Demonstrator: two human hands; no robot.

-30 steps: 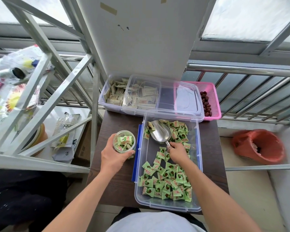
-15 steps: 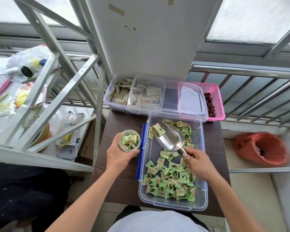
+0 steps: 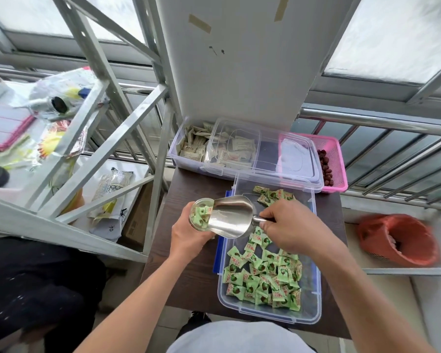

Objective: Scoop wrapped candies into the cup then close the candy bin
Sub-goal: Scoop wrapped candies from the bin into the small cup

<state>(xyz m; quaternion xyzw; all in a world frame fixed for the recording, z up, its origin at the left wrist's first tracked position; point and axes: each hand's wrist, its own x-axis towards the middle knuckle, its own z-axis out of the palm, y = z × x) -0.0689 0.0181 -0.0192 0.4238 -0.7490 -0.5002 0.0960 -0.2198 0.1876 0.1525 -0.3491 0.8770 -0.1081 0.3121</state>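
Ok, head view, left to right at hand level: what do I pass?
From the left: bag of paper cups → cup in the left hand → metal scoop → right hand → red basket.

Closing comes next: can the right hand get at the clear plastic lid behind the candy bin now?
Probably not yet: the right hand grips the silver metal scoop; nothing covers the clear plastic lid.

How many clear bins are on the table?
2: the near bin holds green candies; the far bin holds beige packets, partly under a loose clear lid. None seems hidden.
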